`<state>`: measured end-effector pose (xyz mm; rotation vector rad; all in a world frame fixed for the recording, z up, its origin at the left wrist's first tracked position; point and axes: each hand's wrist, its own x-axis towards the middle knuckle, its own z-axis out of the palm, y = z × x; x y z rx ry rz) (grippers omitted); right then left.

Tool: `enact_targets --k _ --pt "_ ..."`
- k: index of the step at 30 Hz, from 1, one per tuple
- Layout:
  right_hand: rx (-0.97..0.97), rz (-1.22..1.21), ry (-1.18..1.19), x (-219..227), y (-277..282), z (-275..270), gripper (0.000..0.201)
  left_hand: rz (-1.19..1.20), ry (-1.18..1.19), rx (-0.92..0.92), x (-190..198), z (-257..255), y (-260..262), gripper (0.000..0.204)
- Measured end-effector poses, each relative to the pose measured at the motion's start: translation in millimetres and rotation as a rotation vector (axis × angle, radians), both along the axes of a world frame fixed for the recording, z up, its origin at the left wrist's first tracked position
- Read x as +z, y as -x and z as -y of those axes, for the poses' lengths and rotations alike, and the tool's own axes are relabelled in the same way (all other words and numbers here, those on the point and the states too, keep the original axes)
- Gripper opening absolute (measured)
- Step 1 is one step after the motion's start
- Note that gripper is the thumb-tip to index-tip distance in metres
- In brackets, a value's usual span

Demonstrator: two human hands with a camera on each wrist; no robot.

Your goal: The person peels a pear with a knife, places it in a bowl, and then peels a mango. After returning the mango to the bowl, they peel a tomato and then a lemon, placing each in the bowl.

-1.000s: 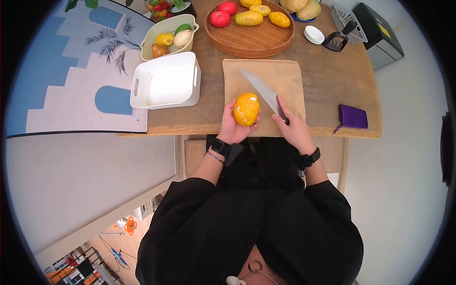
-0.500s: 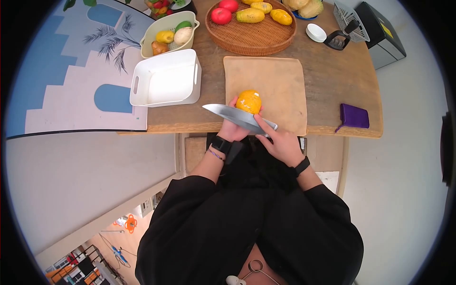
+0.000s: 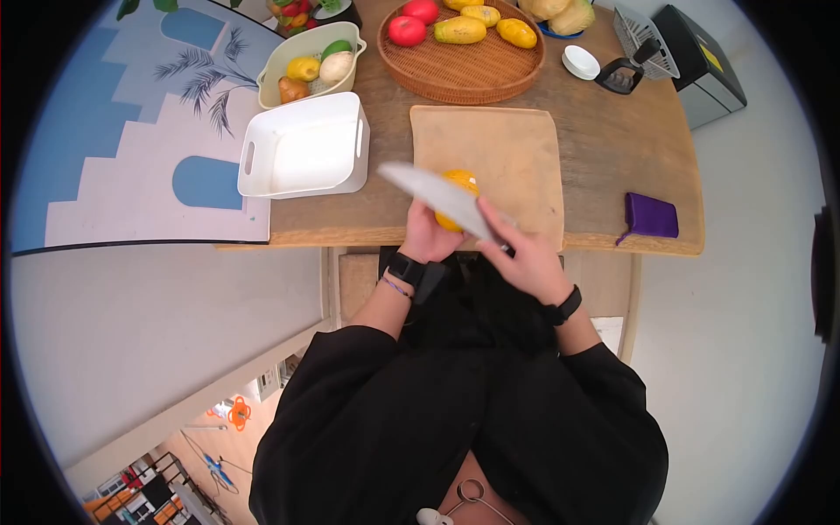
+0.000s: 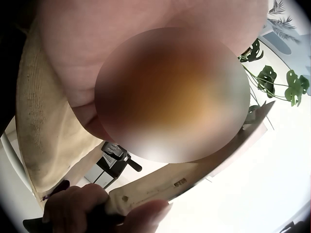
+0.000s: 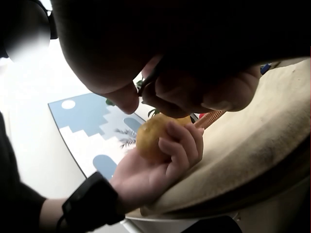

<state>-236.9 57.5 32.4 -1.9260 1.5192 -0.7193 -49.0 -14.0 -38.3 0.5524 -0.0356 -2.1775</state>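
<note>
My left hand cradles a rounded yellow fruit with pale flecks, palm up at the table's front edge. Its fingers curl round the fruit's side in the right wrist view, where the fruit shows more fully. A large kitchen knife is gripped by the handle in my right hand. In the head view the motion-blurred blade crosses over the fruit, tip toward the upper left. The left wrist view shows the blade slanting beside the fruit, which is blurred there. Beneath lies a tan cutting board.
A white bin stands left of the board, with a pale colander of produce behind it. A round wicker tray holds red and yellow produce. To the right are a purple pouch, a white bowl and a black-handled tool.
The knife swung from the fruit's right side leftward across the left hand, then rose a little to overlap the fruit. The left hand with the fruit has stayed nearly in place.
</note>
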Motion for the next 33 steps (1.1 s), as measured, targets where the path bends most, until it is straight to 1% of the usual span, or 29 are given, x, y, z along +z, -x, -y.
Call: enact_targets --k 1,2,3,4,8,10,12,14,16,17,18,20,21,22,23,24,25,26,27,29,30,31,32,33 --pt "0.105 -0.185 -0.099 6.3 -2.2 -4.7 0.065 0.072 -0.057 0.088 2.1 -1.0 3.0 0.061" --pt "0.103 -0.184 -0.101 4.2 -5.1 -8.0 0.065 -0.054 0.096 -0.053 -20.6 4.4 -7.0 0.065" --pt "0.139 -0.231 -0.015 -0.8 -8.4 -11.3 0.065 0.006 0.104 -0.087 -19.2 6.4 -10.3 0.064" --pt "0.177 -0.277 0.075 -6.2 -10.6 -12.8 0.066 -0.023 0.109 -0.103 -22.5 7.3 -11.7 0.064" --pt "0.148 -0.299 0.141 -27.8 -12.1 -9.5 0.066 -0.082 0.100 -0.103 -19.9 6.6 -10.8 0.062" --pt "0.127 -0.221 0.194 -32.4 -12.7 -6.0 0.066 -0.094 0.097 -0.115 -15.8 6.2 -11.1 0.061" --pt "0.151 -0.271 0.152 -26.4 -11.8 -4.6 0.065 -0.110 0.108 -0.132 -15.4 10.4 -9.4 0.060" --pt "0.177 -0.316 0.107 -27.0 -11.8 -2.4 0.065 -0.112 0.101 -0.083 -20.4 9.5 -10.6 0.063" --pt "0.165 -0.269 0.242 -34.7 -10.7 0.0 0.065 -0.109 0.103 -0.069 -19.0 6.4 -10.2 0.062" --pt "0.165 -0.268 0.241 -36.1 -9.0 -0.6 0.065 -0.105 0.107 -0.058 -18.1 4.8 -10.1 0.061" --pt "0.153 -0.277 0.197 -34.5 -7.3 -0.2 0.066 -0.104 0.108 -0.058 -9.0 2.6 -8.4 0.061" --pt "0.139 -0.290 0.157 -32.2 -3.8 3.4 0.068 -0.003 -0.125 0.023 14.4 -0.2 -3.1 0.061" --pt "0.080 -0.189 0.099 -31.6 -2.2 5.7 0.069 -0.004 -0.127 0.023 4.4 0.6 -6.3 0.061" --pt "0.021 -0.088 0.039 -31.6 -0.7 7.9 0.070 -0.102 0.006 -0.055 -9.5 1.7 -12.8 0.061" --pt "0.020 -0.088 0.037 -35.1 2.7 11.8 0.070 -0.198 0.140 -0.134 -23.1 2.0 -17.3 0.061" --pt "-0.054 0.026 -0.018 -36.8 6.4 17.9 0.069 -0.104 0.107 -0.148 -15.9 1.3 -15.3 0.062" --pt "-0.130 0.140 -0.070 -37.1 10.1 22.4 0.068 -0.105 0.111 -0.151 -12.9 1.0 -14.1 0.062" --pt "-0.193 0.074 -0.110 -34.8 16.3 23.7 0.063 -0.082 0.114 -0.149 -10.7 0.0 -13.5 0.061" --pt "-0.192 0.074 -0.109 -26.7 18.0 24.5 0.063 -0.060 0.116 -0.144 -6.1 -0.7 -12.8 0.060" --pt "-0.278 0.017 -0.160 -17.5 18.8 23.8 0.063 -0.016 0.089 -0.115 1.8 -1.2 -9.7 0.061" --pt "-0.274 0.018 -0.163 -19.2 17.9 19.9 0.063 0.028 0.061 -0.088 4.2 -1.8 -8.6 0.062" --pt "-0.203 0.046 -0.054 -21.4 16.2 13.0 0.065 0.028 0.059 -0.087 -2.8 -1.4 -10.7 0.062" --pt "-0.133 0.073 0.058 -22.5 15.0 7.2 0.066 -0.075 0.076 -0.106 -14.8 0.5 -13.7 0.063" --pt "-0.135 0.072 0.059 -20.3 13.5 2.6 0.066 -0.179 0.092 -0.127 -21.9 1.9 -14.4 0.064"
